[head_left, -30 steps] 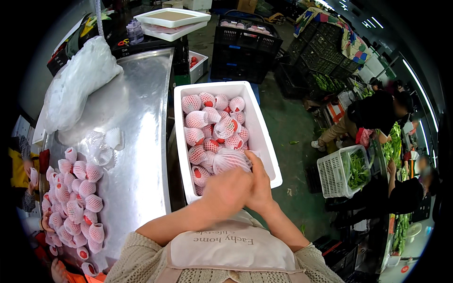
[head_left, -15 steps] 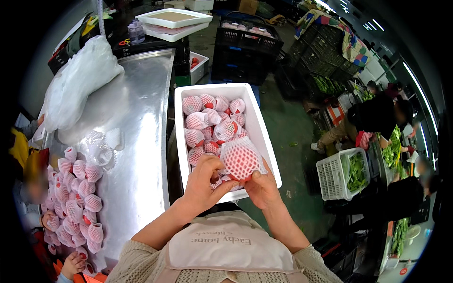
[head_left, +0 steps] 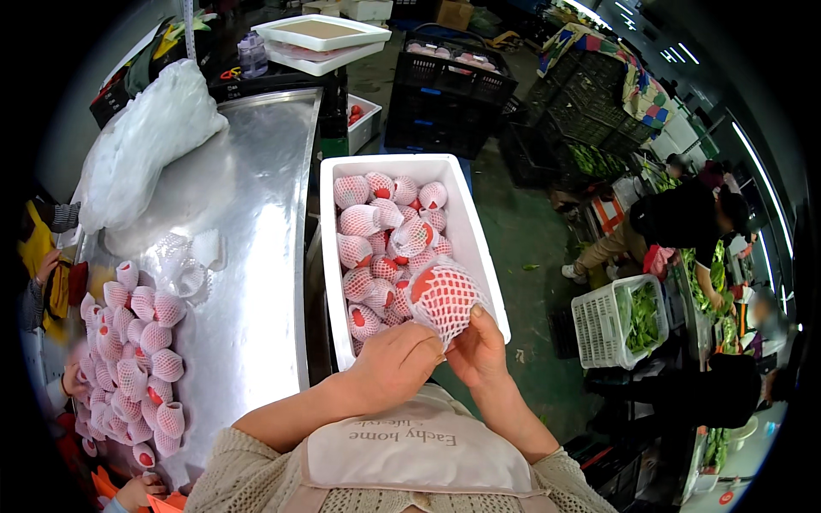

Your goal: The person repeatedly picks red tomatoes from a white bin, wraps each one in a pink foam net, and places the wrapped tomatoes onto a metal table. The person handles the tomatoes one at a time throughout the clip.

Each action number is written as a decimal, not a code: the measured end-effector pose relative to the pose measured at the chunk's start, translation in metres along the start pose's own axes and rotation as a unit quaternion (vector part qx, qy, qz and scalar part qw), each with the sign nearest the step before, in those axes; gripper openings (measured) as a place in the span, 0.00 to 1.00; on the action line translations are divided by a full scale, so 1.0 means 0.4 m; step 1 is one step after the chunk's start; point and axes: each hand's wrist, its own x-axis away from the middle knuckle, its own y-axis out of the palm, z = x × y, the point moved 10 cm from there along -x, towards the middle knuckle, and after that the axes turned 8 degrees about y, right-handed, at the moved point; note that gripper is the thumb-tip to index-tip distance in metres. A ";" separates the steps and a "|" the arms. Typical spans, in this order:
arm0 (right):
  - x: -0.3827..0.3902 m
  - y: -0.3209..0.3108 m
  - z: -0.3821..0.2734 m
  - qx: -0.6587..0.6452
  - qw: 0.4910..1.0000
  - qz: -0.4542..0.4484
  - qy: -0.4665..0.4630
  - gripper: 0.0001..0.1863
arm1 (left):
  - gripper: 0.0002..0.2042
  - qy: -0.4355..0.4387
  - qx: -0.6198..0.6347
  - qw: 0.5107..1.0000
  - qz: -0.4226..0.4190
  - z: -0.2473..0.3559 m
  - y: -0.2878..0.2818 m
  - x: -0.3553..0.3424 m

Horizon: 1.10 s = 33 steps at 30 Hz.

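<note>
In the head view, our left hand [head_left: 389, 359] and right hand [head_left: 481, 352] both gripped one netted red fruit [head_left: 445, 295], holding it above the near end of the white foam box [head_left: 469, 231]. More netted fruits [head_left: 411, 236] lay inside that box, while a metal table [head_left: 256, 256], bearing a further heap of wrapped fruits [head_left: 133, 378], stood just to its left.

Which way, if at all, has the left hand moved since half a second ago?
Yes: against the box, the left hand has shifted toward the wearer and slightly right.
</note>
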 end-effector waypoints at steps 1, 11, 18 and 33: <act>-0.001 0.000 0.001 0.004 1.000 0.003 -0.004 0.29 | 0.11 -0.007 -0.004 1.000 -0.003 -0.006 0.006 0.005; 0.008 0.060 0.007 0.050 0.996 -0.060 -0.033 0.39 | 0.11 -0.401 0.467 0.779 0.123 -0.215 0.018 0.153; 0.008 0.076 0.030 0.053 0.994 -0.090 0.018 0.48 | 0.17 -0.466 0.610 0.617 0.173 -0.218 0.032 0.174; 0.031 0.123 -0.007 0.429 0.896 -0.101 -0.049 0.58 | 0.07 -0.517 0.587 0.593 0.192 -0.240 0.069 0.200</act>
